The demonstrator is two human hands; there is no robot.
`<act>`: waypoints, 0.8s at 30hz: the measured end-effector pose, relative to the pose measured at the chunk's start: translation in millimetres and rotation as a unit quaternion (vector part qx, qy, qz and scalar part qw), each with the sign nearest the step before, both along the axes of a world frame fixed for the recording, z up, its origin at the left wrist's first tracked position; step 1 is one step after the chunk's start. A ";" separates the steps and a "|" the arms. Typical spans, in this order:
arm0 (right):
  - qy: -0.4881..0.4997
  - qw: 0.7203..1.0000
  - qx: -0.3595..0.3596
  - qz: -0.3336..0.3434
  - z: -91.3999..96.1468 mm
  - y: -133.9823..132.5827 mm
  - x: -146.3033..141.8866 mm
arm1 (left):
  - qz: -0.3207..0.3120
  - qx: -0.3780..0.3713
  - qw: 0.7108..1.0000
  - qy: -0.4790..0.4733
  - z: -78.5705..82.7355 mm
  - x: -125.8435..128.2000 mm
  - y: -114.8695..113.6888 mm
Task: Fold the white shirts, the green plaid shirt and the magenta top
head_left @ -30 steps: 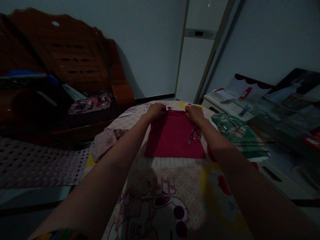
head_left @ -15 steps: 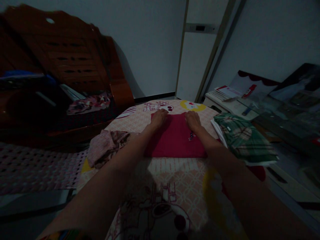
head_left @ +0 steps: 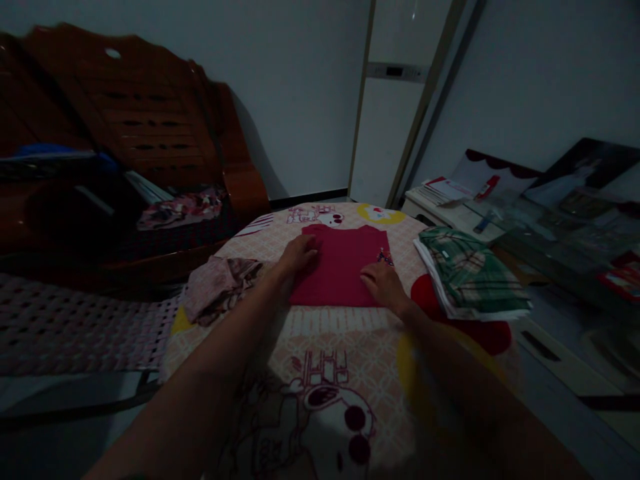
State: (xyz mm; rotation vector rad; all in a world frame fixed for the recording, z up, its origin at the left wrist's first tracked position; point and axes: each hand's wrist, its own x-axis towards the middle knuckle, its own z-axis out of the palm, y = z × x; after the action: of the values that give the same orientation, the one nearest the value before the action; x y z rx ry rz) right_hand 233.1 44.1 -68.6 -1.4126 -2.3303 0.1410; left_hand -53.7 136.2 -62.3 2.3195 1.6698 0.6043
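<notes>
A magenta garment (head_left: 340, 267), likely a shirt, lies flat and folded on the round table, with a small dark printed motif near its right side. My left hand (head_left: 299, 253) rests on its left edge, fingers loosely stretched over the fabric. Lower on the right side, my right hand (head_left: 384, 285) lies on the cloth just below the motif, fingers pointing left. Neither hand grips the fabric visibly. Left of the garment sits a crumpled pale pink and brown cloth (head_left: 215, 287). To the right is a stack of folded clothes with green plaid (head_left: 467, 270) on top.
A patterned tablecloth (head_left: 320, 340) with cartoon figures covers the table. A carved wooden bench (head_left: 150, 127) with fabric on it stands at the left, near a woven seat (head_left: 95, 323). At the right is a glass-topped cabinet (head_left: 520, 230) with papers and a framed picture.
Both hands have drawn back toward me from the garment's far edge, the left to its left edge, the right to its lower right. The view has shifted slightly.
</notes>
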 end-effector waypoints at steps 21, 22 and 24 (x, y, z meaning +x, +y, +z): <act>0.042 0.949 -0.081 -0.303 -2.8 -51.2 56.1 | 0.112 -0.237 0.935 -0.239 -8.8 -33.1 -104.0; 0.045 0.946 -0.090 -0.310 -2.9 -50.4 56.8 | 0.115 -0.250 0.931 -0.240 -7.2 -31.8 -106.0; 0.041 0.943 -0.105 -0.314 -3.0 -49.7 57.3 | 0.118 -0.262 0.929 -0.232 -3.2 -29.0 -110.2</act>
State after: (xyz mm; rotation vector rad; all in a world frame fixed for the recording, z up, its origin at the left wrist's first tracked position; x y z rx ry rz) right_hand 290.4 -5.6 -71.6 -2.1345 -1.7283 0.2574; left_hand -82.7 26.0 -65.5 1.4799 1.6307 0.5985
